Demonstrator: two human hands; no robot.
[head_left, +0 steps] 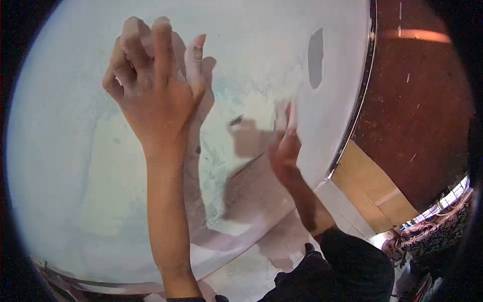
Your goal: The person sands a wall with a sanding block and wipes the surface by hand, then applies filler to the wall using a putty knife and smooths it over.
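Note:
A large pale panel [115,201] with patches of dull white and greenish tone fills most of the head view. My left hand [156,90] lies against it at the upper left, fingers bent and spread, thumb apart, holding nothing. Right of centre, my right hand [287,146] is close to the panel, smeared by motion; what it holds, if anything, cannot be made out. Between the hands is a small dark mark [236,120]. A grey elongated patch [315,58] shows at the panel's upper right. Both arms cast shadows on the surface.
A dark edge strip [359,95] borders the panel on the right. Beyond it lie a reddish-brown surface [417,100] and a tan board [372,186]. Pale floor tiles [241,274] show below. Patterned fabric [437,234] is at the lower right.

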